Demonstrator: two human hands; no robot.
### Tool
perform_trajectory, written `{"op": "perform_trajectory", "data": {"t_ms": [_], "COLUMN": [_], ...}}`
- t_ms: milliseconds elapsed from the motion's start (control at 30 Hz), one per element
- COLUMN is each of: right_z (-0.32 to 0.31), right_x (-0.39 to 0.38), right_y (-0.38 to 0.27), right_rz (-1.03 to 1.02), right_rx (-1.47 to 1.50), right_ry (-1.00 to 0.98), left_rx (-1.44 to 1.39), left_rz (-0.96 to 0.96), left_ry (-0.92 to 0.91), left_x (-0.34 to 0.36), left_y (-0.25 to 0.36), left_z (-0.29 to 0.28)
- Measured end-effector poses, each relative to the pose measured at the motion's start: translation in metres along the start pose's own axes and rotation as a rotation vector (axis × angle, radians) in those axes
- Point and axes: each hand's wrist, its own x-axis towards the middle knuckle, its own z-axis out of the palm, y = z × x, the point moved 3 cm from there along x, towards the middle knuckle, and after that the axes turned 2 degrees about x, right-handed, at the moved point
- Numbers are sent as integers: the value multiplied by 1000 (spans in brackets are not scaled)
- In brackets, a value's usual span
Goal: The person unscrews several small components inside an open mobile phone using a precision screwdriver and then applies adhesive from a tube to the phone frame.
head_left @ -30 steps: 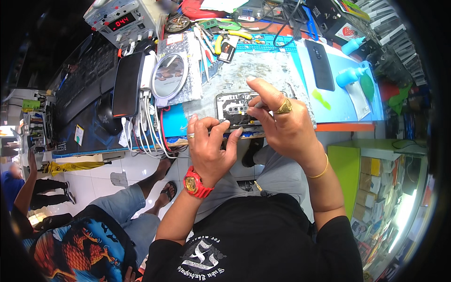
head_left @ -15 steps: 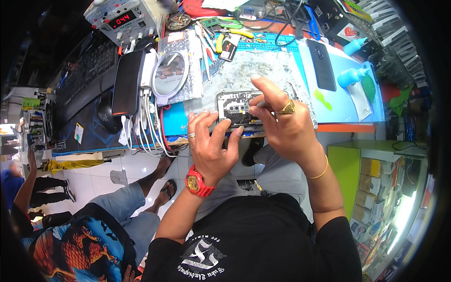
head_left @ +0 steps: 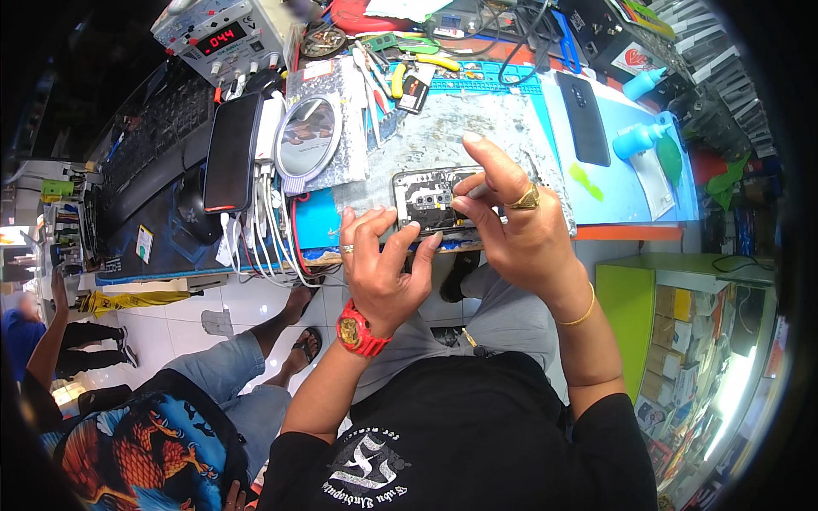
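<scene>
Black opened phone (head_left: 426,201) partly under right grip (head_left: 527,223), edge at left grip (head_left: 379,274).

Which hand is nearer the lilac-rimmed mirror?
Left: the left hand is right of the mirror, at the opened phone's near edge; the right hand is farther right, over the phone.

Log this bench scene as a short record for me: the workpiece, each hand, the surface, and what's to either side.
Workpiece: opened phone, inner parts exposed
Left hand: fingertips at the phone's near left edge; red watch on wrist
Right hand: over the phone's right part, pinching a small grey item, mostly hidden
Surface: stained grey mat
Left side: dark-screened phone, pale-framed oval mirror or lens
Right side: dark phone, light-blue bottles
</scene>
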Motion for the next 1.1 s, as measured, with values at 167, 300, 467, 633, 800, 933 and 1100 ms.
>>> {"op": "perform_trajectory", "data": {"t_ms": [167,300,467,633,800,933,1100], "right_z": [0,-6,3,32,42,40,32], "right_x": [-4,1,23,40,44,42,38], "right_y": [3,-2,15,36,42,40,36], "right_rz": [19,99,187,187,206,194,320], "right_rx": [33,80,251,272,257,240,390], "right_ry": [1,-18,111,150,111,116,153], "left_rx": [-5,-12,-21,-10,-1,8,-34], "left_rz": [8,5,3,11,20,27,-3], "left_ry": [13,19,24,20,18,17,28], "left_x": [0,0,0,0,-1,0,0], "left_y": [-1,0,1,0,-1,0,-1], "left_z": [0,-1,0,1,1,0,0]}}
